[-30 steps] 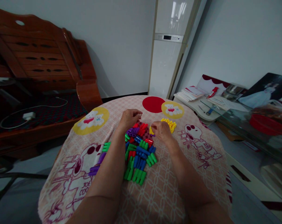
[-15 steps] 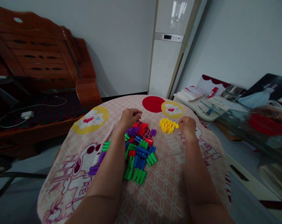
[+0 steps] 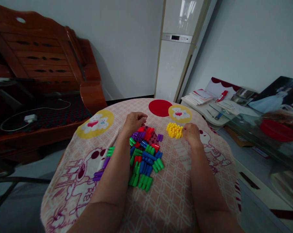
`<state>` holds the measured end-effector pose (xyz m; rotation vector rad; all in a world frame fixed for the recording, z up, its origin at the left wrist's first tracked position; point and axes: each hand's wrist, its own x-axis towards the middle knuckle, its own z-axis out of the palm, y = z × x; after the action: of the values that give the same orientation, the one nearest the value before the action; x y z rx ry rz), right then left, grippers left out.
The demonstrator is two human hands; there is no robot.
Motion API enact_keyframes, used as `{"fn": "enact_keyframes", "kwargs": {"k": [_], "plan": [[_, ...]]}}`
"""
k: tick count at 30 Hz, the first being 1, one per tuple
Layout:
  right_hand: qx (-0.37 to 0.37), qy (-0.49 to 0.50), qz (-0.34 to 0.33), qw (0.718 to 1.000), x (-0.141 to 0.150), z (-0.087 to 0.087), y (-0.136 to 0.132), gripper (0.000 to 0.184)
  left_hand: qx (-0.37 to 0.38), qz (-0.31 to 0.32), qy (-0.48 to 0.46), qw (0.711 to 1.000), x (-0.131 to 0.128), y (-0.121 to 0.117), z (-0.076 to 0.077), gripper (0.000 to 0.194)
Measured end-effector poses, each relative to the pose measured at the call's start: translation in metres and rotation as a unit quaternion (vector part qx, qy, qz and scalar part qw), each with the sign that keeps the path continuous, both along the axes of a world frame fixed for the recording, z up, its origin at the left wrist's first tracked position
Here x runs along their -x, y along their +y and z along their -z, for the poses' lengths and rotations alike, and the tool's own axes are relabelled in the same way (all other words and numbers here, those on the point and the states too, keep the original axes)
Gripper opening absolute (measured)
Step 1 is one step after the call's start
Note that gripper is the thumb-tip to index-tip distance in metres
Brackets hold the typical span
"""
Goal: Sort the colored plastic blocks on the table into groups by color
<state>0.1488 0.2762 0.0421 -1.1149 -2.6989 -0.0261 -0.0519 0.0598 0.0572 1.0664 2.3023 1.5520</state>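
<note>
My left hand [image 3: 135,123] hovers with curled fingers over the far edge of a heap of plastic building pieces; what it holds, if anything, is hidden. The heap has green pieces [image 3: 145,183], blue pieces [image 3: 145,168], red pieces [image 3: 150,132] and purple pieces [image 3: 139,136]. Part of it lies behind my left forearm. My right hand [image 3: 192,133] is closed in a pinch at the right edge of a cluster of small yellow plastic pieces [image 3: 174,130]. Its fingertips meet a yellow piece there. A small purple piece [image 3: 160,138] lies between heap and cluster.
A patterned cloth [image 3: 170,197] covers the round table. To the right, a glass shelf [image 3: 243,124] carries papers [image 3: 199,96] and a red basket [image 3: 279,130]. A wooden bench [image 3: 44,68] stands at left, and a tall white cabinet unit [image 3: 173,64] stands behind the table.
My right hand has shifted slightly left and down, bringing its pinched fingers against the yellow cluster. My left hand has stayed nearly where it was. The view has moved slightly.
</note>
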Motion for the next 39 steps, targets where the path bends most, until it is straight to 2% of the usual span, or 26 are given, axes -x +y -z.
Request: {"fn": "enact_keyframes", "kwargs": {"k": [4, 8, 12, 14, 16, 19, 22, 25, 29, 32, 35, 37, 39], "plan": [[-0.015, 0.061, -0.027, 0.998, 0.001, -0.021, -0.015, 0.026, -0.032, -0.024, -0.009, 0.999, 0.001, -0.007, -0.007, 0.025], [0.049, 0.092, -0.155, 0.982, 0.012, -0.034, -0.047, 0.024, -0.110, -0.068, -0.013, 0.991, 0.001, -0.014, -0.015, 0.023], [0.133, 0.029, -0.328, 0.935, 0.026, -0.023, -0.095, 0.021, -0.181, -0.104, 0.001, 0.978, 0.000, -0.021, -0.025, 0.022], [0.152, -0.019, -0.400, 0.904, 0.030, -0.013, -0.115, 0.033, -0.203, -0.113, 0.007, 0.973, -0.002, -0.024, -0.031, 0.022], [0.157, -0.064, -0.435, 0.884, 0.032, -0.004, -0.127, 0.048, -0.218, -0.119, 0.012, 0.969, -0.004, -0.027, -0.037, 0.021], [0.158, -0.086, -0.435, 0.882, 0.031, 0.004, -0.129, 0.047, -0.234, -0.121, 0.022, 0.964, -0.008, -0.032, -0.045, 0.019], [0.136, -0.045, -0.380, 0.914, 0.029, 0.005, -0.120, 0.033, -0.248, -0.123, 0.036, 0.960, -0.014, -0.035, -0.052, 0.018], [0.126, -0.001, -0.314, 0.941, 0.026, 0.006, -0.107, 0.030, -0.263, -0.130, 0.049, 0.955, -0.023, -0.040, -0.061, 0.017], [0.152, 0.039, -0.300, 0.941, 0.018, 0.011, -0.094, 0.031, -0.281, -0.154, 0.060, 0.945, -0.037, -0.047, -0.078, 0.018], [0.149, 0.021, -0.298, 0.943, 0.011, 0.016, -0.091, 0.030, -0.276, -0.158, 0.054, 0.946, -0.040, -0.046, -0.083, 0.020], [0.133, -0.006, -0.309, 0.942, 0.009, 0.020, -0.094, 0.027, -0.240, -0.144, 0.028, 0.960, -0.037, -0.039, -0.069, 0.022], [0.133, 0.003, -0.326, 0.936, 0.010, 0.020, -0.099, 0.025, -0.207, -0.138, 0.004, 0.969, -0.034, -0.034, -0.050, 0.024], [0.122, 0.030, -0.315, 0.941, 0.009, 0.016, -0.106, 0.027, -0.178, -0.140, -0.027, 0.974, -0.033, -0.029, -0.026, 0.026]]}}
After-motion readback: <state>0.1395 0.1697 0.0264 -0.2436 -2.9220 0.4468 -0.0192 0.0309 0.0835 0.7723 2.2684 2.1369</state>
